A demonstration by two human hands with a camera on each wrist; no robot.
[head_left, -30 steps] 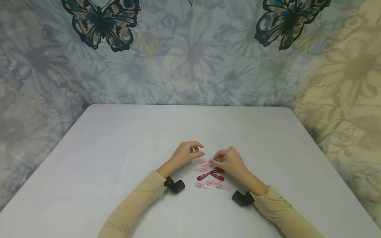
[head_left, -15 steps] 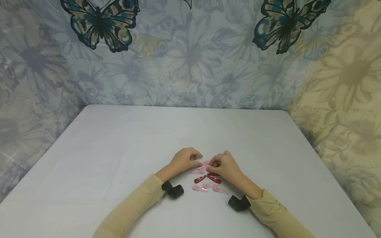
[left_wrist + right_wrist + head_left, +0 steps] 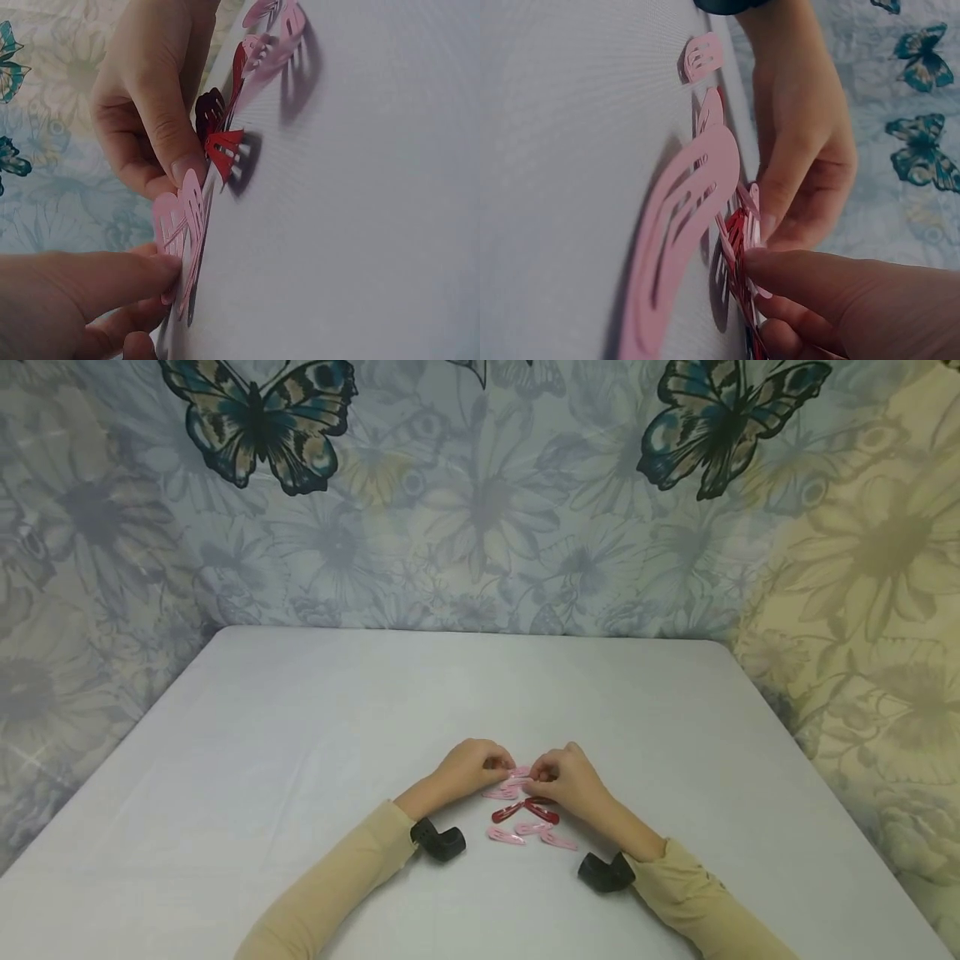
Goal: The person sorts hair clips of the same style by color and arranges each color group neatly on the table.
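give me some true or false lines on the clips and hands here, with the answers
1. The left hand pinches a pink clip. True.
2. The right hand lies flat on the table, apart from every clip. False: it is curled, at the farther pink clips.
3. Red clips lie between those and the nearer pink clips. True.
4. Both sleeves are black. False: they are pale yellow.
5. Butterflies show on the backdrop. True.

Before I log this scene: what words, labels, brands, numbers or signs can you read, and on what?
No readable text.
Person's right beige fabric sleeve: small dark marks, too small to read.
Pink teardrop-shaped hair clips, similar red hair clips, black wrist-worn devices: no lettering shows.
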